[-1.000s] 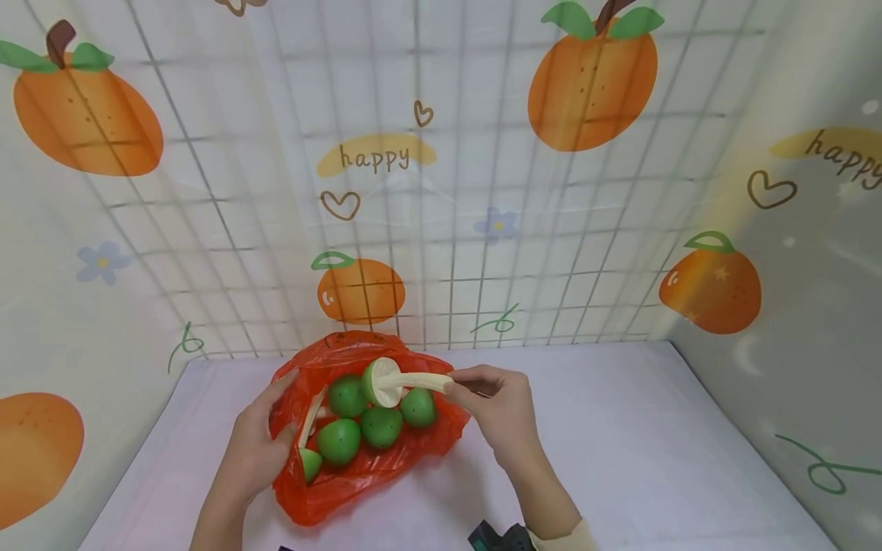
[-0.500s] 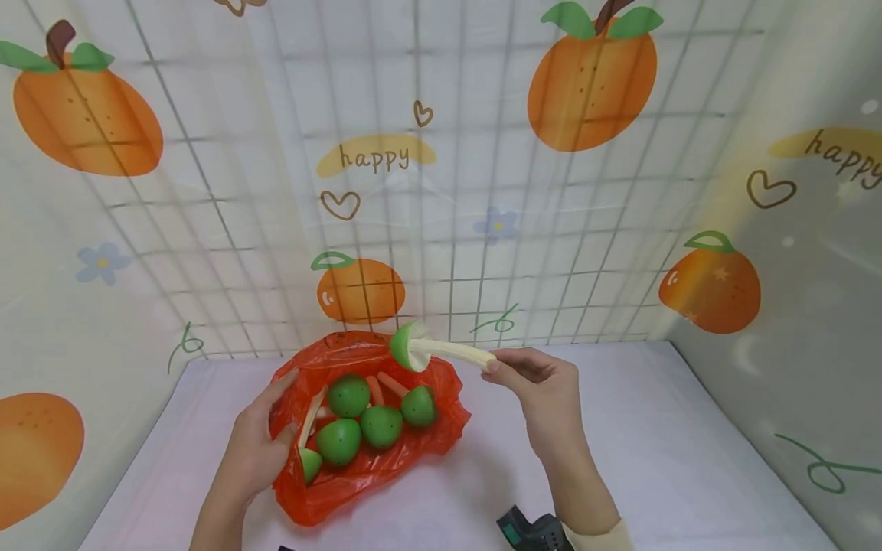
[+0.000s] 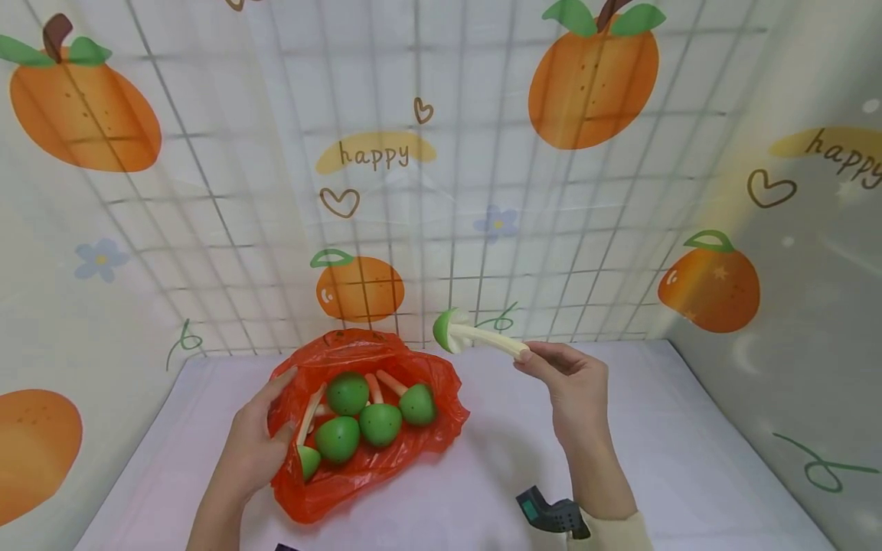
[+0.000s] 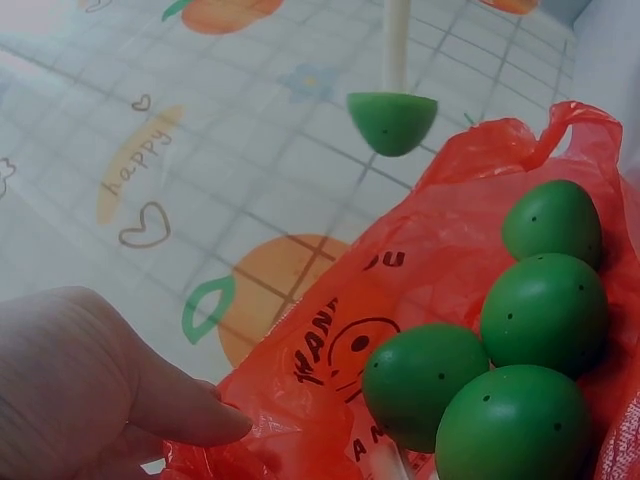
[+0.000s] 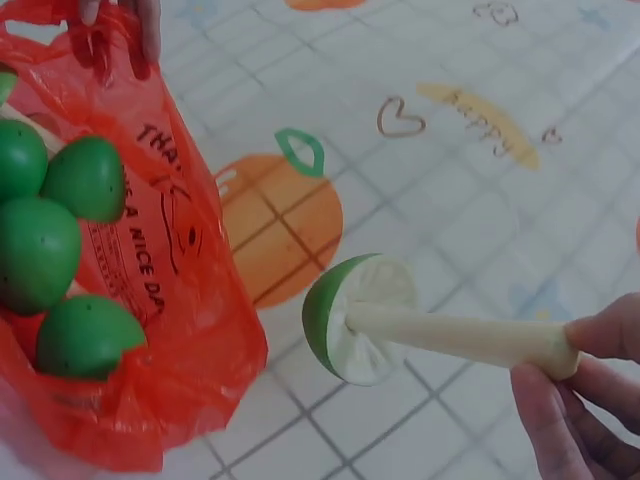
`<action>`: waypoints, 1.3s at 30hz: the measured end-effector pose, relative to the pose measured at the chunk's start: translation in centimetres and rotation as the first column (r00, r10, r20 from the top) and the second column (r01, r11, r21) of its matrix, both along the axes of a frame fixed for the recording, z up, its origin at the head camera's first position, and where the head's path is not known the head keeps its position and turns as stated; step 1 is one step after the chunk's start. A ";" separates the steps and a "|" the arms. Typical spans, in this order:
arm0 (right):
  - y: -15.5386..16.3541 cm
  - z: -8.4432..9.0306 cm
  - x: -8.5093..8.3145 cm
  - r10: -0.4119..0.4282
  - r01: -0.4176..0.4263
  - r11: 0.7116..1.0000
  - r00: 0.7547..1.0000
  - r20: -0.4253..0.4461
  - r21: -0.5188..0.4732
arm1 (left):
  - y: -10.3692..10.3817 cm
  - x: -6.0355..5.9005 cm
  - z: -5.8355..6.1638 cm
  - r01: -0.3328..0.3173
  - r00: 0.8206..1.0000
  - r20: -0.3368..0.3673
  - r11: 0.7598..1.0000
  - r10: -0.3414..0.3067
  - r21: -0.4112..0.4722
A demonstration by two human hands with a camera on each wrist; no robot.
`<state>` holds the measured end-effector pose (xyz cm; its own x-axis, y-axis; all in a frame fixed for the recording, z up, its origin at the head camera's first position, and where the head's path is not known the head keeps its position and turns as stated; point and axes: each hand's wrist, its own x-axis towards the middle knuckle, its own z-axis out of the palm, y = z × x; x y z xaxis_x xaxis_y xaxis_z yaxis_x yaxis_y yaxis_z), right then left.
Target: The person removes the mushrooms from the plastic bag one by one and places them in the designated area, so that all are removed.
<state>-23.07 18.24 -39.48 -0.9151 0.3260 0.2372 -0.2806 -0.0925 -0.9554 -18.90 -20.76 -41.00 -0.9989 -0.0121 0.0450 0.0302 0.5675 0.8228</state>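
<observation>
The right hand point(image 3: 575, 386) is raised above the desk point(image 3: 654, 459), well to the right of the red plastic bag point(image 3: 365, 467). Its fingers point(image 5: 560, 420) pinch the far end of a pale stem that belongs to a toy mushroom point(image 3: 475, 335) with a green cap. The mushroom hangs in the air, cap pointing left, just past the bag's upper right edge and apart from it.

The left hand point(image 3: 251, 444) rests at the bag's left side, fingers curled onto the rim and holding the mouth open. Inside the bag lie more green-capped mushrooms point(image 3: 358, 421), packed close and touching one another, a couple of pale stems showing between the caps. The bag sits flat on the desk near the back wall, which is covered with a sheet point(image 3: 413, 153) printed with oranges, hearts and the word "happy". A small dark device point(image 3: 551, 514) is strapped at the right wrist.
</observation>
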 end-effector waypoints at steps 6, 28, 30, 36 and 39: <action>1.4 -1.1 -0.8 -0.019 0.019 1.000 0.999 0.036 -0.019 | -0.1 0.0 -0.2 -0.001 1.000 -0.003 1.000 0.001 0.000; 4.6 -6.6 -3.5 -0.067 0.045 0.995 0.962 0.264 0.090 | -0.1 -0.1 -0.5 -0.006 1.000 0.023 1.000 0.006 -0.003; 4.8 -7.0 -3.6 -0.074 0.046 0.994 0.956 0.283 0.104 | -0.1 -0.1 -0.4 -0.007 1.000 0.021 1.000 0.007 -0.005; 5.5 -8.3 -4.0 -0.061 0.046 0.997 0.956 0.286 0.058 | -0.2 -0.1 -0.3 -0.004 1.000 0.007 1.000 0.004 -0.008; 5.8 -8.7 -4.2 -0.055 0.042 0.998 0.953 0.298 0.049 | -0.1 0.0 -0.3 -0.003 1.000 0.002 1.000 0.003 -0.006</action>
<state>-27.27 24.02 -48.15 -0.9296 0.3674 -0.0309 0.0158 -0.0440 -0.9989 -18.94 -20.91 -41.26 -0.9990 -0.0148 0.0428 0.0266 0.5728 0.8192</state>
